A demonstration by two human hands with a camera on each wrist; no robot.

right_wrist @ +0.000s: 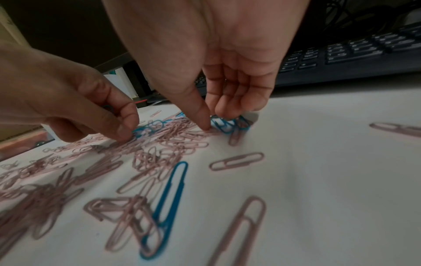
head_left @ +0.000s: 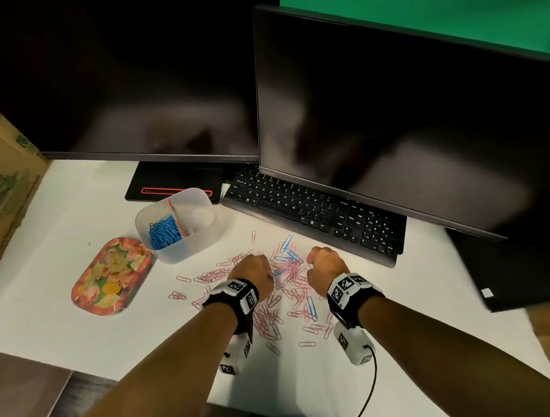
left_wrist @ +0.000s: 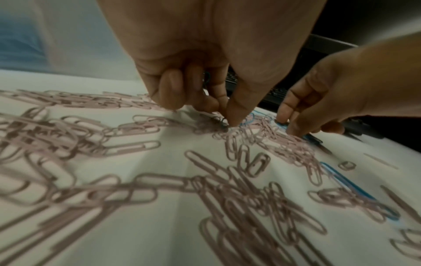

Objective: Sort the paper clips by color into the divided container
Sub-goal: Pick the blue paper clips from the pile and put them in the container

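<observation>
Pink paper clips point(head_left: 267, 320) lie scattered on the white table with a few blue paper clips point(head_left: 286, 244) among them. The translucent divided container point(head_left: 202, 241) stands at the back left, with a heap of blue clips point(head_left: 165, 233) in its left compartment. My left hand point(left_wrist: 224, 118) has thumb and forefinger tips down in the pile, and a bluish clip point(left_wrist: 206, 77) shows inside its curled fingers. My right hand point(right_wrist: 212, 122) is a little to the right. Its thumb and curled fingers close on a small cluster of blue clips point(right_wrist: 227, 126).
A floral tray point(head_left: 111, 276) lies left of the container. A black keyboard point(head_left: 315, 209) runs close behind the pile, under the right monitor point(head_left: 406, 121). The left monitor point(head_left: 133, 88) and its base point(head_left: 170, 185) stand behind the container. A cardboard box point(head_left: 1, 178) sits at far left.
</observation>
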